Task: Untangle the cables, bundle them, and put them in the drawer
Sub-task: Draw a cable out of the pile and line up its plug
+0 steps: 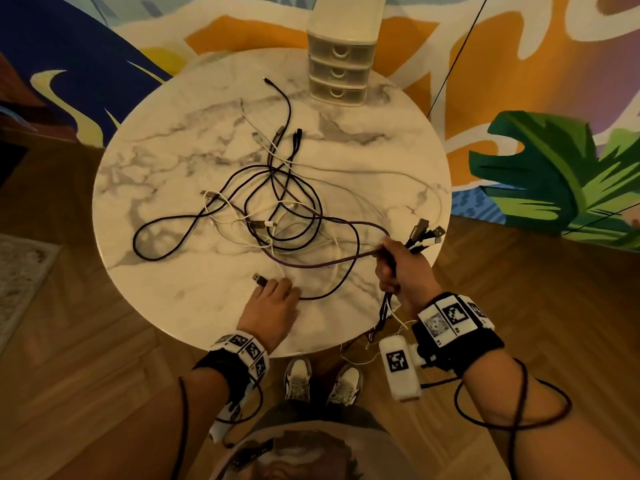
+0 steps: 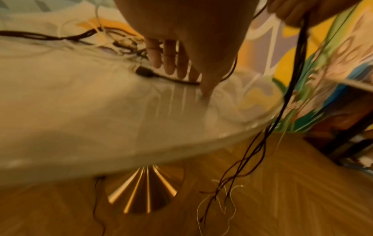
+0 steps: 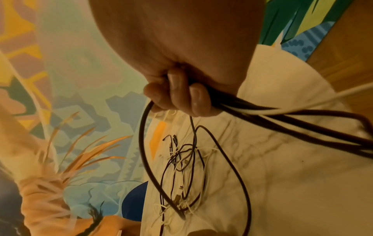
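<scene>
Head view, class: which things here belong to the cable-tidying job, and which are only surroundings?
Belong to the job:
- tangled cables on the table
- gathered cable ends held in the right hand
- USB plug at the left hand
- drawer unit

Surroundings:
- marble table
- painted wall
- shoes

Round marble table (image 1: 166, 188), white with grey veining, is standing on a gold cone-shaped pedestal base (image 2: 145, 190). Wood floor (image 1: 69, 393) in a herringbone pattern is running underneath. Painted mural wall (image 1: 519, 57) is showing orange, white and blue shapes; large green leaf motif (image 1: 554, 174) is sitting at right. Pale rug corner (image 1: 20, 271) is lying at the left edge. Pair of white sneakers (image 1: 322, 379) is showing just beyond the near table rim. Thin black line (image 1: 457, 57) is crossing the mural diagonally.
</scene>
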{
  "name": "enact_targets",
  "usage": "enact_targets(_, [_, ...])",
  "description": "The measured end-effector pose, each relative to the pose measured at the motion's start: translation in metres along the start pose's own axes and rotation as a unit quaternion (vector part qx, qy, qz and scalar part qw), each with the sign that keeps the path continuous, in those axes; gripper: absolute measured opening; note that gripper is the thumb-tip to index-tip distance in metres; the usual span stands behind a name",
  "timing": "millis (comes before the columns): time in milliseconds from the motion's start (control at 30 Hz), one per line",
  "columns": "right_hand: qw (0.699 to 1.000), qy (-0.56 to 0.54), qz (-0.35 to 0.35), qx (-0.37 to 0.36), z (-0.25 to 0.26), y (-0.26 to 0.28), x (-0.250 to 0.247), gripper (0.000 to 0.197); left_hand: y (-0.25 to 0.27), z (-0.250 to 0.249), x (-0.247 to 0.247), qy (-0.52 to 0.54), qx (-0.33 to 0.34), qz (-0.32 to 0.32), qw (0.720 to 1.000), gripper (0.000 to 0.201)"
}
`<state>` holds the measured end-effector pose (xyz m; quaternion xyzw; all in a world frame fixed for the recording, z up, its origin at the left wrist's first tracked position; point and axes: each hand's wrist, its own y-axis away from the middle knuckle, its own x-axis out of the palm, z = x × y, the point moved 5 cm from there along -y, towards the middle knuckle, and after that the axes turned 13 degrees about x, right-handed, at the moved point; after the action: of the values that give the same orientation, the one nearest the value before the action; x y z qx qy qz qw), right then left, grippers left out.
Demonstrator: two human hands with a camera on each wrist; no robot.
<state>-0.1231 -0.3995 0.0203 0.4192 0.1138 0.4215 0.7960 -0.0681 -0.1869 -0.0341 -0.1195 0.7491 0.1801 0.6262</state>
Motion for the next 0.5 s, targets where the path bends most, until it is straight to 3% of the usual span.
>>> enact_targets(100, [1.0, -0.004, -0.001, 0.008, -0.001, -0.004, 0.002, 0.043, -0.006, -0.007, 0.002, -0.033, 0.027, 0.036, 0.998, 0.024])
enact_targets(167, [1.0, 0.004, -0.005, 0.017, -0.002, -0.005, 0.007, 0.042, -0.011, -0.014, -0.002, -0.027, 0.051, 0.041, 0.997, 0.034])
enact_targets(300, [0.997, 0.061, 0.0, 0.037, -0.011, -0.008, 0.009, 0.043, -0.017, -0.04, -0.038, 0.015, 0.095, -0.032, 0.995, 0.024])
enact_targets(367, [0.989, 0.147, 0.008, 0.033, -0.015, -0.008, 0.011, 0.047, -0.025, -0.053, -0.059, 0.029, 0.103, -0.067, 0.992, 0.011])
enact_targets(433, [0.96, 0.281, -0.002, -0.002, -0.016, -0.007, 0.01, 0.053, -0.036, -0.061, -0.084, 0.052, 0.078, -0.092, 0.991, 0.012])
enact_targets(500, [0.924, 0.38, 0.0, -0.038, -0.018, -0.003, 0.007, 0.058, -0.052, -0.057, -0.099, 0.103, 0.015, -0.059, 0.993, 0.015])
